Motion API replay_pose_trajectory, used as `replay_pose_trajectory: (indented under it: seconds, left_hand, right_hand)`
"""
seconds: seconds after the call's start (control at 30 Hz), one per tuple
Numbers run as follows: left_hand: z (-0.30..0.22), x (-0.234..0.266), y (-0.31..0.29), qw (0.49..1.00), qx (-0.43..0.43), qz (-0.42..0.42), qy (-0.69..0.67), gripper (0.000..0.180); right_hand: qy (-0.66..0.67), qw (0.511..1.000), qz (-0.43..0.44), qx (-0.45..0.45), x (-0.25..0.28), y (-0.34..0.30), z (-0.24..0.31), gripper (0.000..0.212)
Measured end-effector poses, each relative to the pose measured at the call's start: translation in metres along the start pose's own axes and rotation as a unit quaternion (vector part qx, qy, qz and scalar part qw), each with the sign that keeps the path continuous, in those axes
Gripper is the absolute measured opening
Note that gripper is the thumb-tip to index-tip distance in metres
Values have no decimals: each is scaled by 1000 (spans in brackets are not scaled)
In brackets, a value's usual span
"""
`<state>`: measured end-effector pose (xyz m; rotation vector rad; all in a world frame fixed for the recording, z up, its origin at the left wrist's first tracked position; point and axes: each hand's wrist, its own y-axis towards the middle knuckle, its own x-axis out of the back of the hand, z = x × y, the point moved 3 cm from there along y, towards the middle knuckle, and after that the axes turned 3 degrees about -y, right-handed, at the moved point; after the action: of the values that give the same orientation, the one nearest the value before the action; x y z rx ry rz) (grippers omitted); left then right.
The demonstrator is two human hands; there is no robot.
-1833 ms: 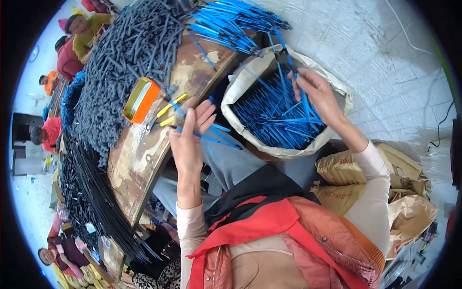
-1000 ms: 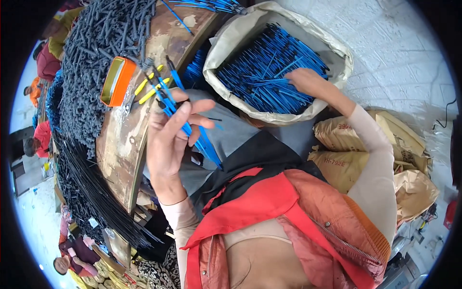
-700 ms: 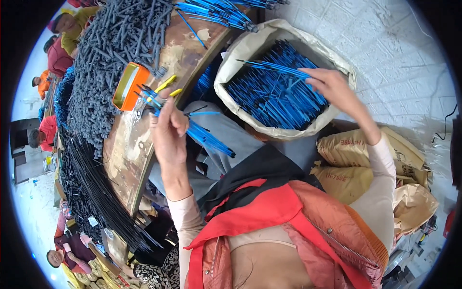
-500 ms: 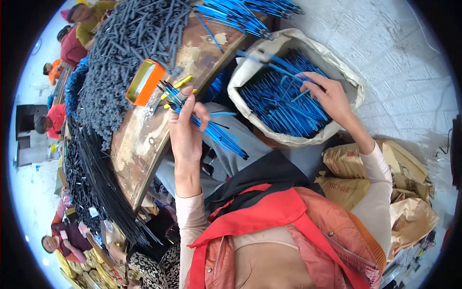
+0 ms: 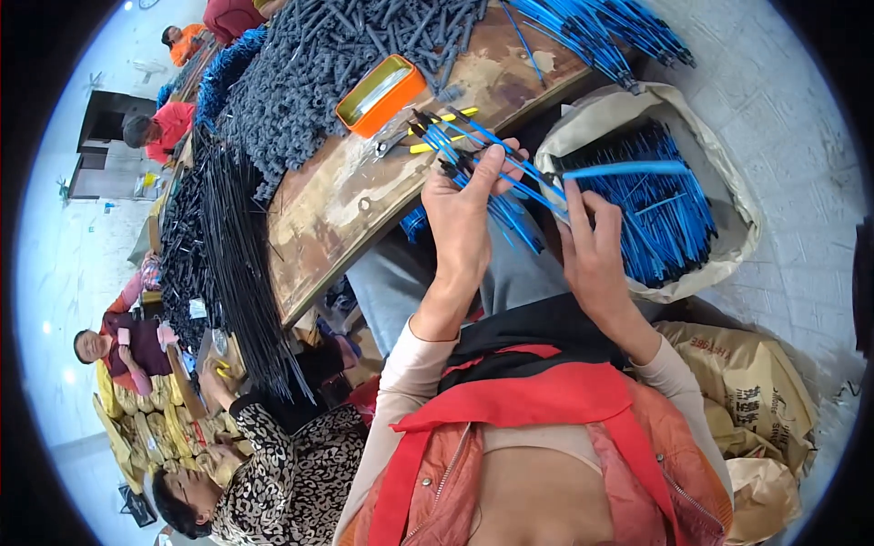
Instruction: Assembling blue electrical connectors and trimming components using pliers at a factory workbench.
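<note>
- Head view: wooden table [image 5: 364,196] runs from 9 to 12 o'clock, loaded with a grey rod heap [image 5: 300,68] at 11 and long black rods [image 5: 232,264] at 9.
- Open sack [image 5: 719,264] at 2 o'clock, full of blue rods [image 5: 665,214], on the floor beside the person's lap.
- Orange tin [image 5: 380,91] at 11 o'clock on the table, just left of the hands.
- Left hand [image 5: 464,218] at centre: fingers closed around a bundle [image 5: 482,168] of blue rods, dark tips fanned toward the tin. Half a second ago it was nearer the table edge; now raised over the lap.
- Right hand [image 5: 596,246], half a second ago down in the sack, is now out and beside the left, pinching one rod [image 5: 628,169] that lies level at 1 o'clock.
- Reads as: one more rod picked and arriving at the bundle; the count in the left hand is growing.
- Other people at 8–10 o'clock, not involved.
</note>
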<state>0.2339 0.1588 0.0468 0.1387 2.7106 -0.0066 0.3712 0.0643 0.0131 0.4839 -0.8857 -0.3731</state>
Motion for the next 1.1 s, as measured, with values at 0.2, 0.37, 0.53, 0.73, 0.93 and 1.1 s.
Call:
replay_pose_trajectory:
  seconds: [0.2,0.37,0.53,0.73,0.93,1.1]
  left_hand:
    - [-12,3,-4,993,65,50,83,21]
    - [-32,4,-42,977,46,80,193,22]
    - [-33,5,-43,963,21,101,249,17]
    - [-45,25,-52,966,219,126,53,25]
    - [-29,11,-51,948,236,213,28,29]
    - [-40,32,-22,968,207,141,-21,21]
  right_hand:
    - [-148,970,-105,160,42,6,10,43]
    - [227,965,126,-20,17,-1,1,14]
    - [327,919,196,-99,6,-10,-14,11]
    - [-115,959,250,-59,-22,-10,-177,23]
    - [-144,923,355,-47,-43,-20,-236,35]
    - [-7,944,296,-144,12,1,-254,31]
